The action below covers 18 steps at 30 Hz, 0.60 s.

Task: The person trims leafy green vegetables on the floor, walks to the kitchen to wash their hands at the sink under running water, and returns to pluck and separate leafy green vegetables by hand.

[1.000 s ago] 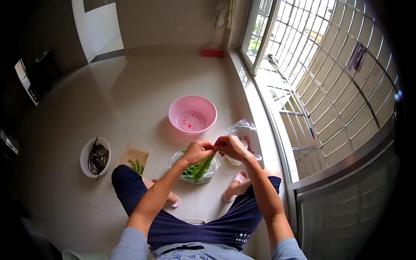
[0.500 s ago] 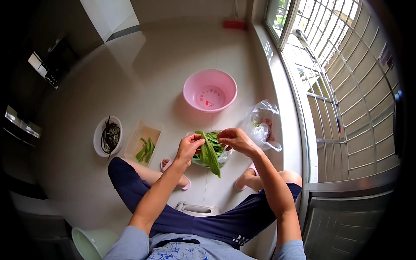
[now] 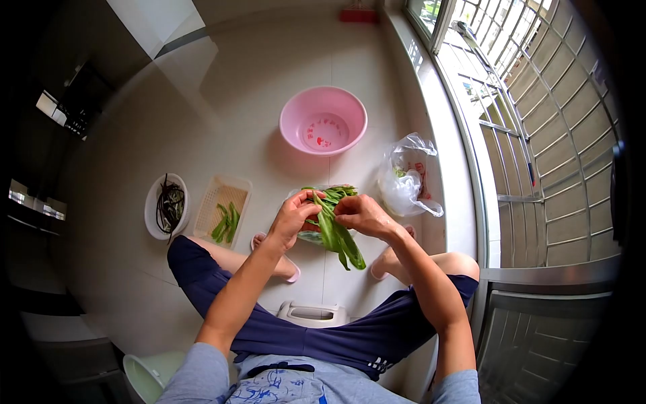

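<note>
Between my hands a leafy green stem (image 3: pixel 334 236) hangs with its leaves pointing down and to the right. My left hand (image 3: pixel 294 217) is closed on its upper end. My right hand (image 3: pixel 364 215) is pinched at the right side of the stem, its fingertips against the leaves. Behind and below them, a clear plastic bag of greens (image 3: pixel 340 193) rests on the floor between my feet, partly covered by my hands.
A pink basin (image 3: pixel 323 121) stands ahead. To the left are a beige basket (image 3: pixel 223 210) with a few green pieces and a white bowl (image 3: pixel 168 207) of dark long beans. A plastic bag (image 3: pixel 406 178) lies by the window ledge. A pale green bucket (image 3: pixel 153 372) stands at lower left.
One second ago my hands were close together above the bag. They have since moved apart, and the leafy stem now hangs lower and nearer to me. The head view has tilted downward.
</note>
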Each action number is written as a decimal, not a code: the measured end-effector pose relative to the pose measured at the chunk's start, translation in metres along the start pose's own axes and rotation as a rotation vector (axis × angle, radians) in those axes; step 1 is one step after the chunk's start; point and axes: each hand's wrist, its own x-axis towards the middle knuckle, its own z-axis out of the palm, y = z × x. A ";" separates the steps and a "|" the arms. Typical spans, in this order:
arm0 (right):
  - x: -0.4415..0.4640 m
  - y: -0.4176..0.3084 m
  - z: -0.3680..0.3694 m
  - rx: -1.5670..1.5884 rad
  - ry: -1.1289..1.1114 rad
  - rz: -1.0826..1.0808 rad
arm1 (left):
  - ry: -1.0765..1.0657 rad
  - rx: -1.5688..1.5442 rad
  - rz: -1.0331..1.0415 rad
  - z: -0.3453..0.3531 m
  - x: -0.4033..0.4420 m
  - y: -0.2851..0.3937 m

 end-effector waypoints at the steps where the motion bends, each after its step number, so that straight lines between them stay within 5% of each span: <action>1: 0.001 0.000 -0.002 0.002 0.000 0.001 | -0.070 -0.019 -0.037 -0.002 -0.001 0.003; 5: 0.003 -0.004 -0.007 0.137 -0.140 0.126 | -0.234 -0.162 -0.172 -0.012 -0.003 0.012; 10: 0.007 0.000 -0.009 0.165 -0.071 -0.020 | -0.105 0.031 -0.071 -0.016 -0.001 0.011; 18: 0.009 -0.009 -0.009 0.263 -0.101 0.103 | -0.030 0.166 -0.042 -0.009 -0.003 0.017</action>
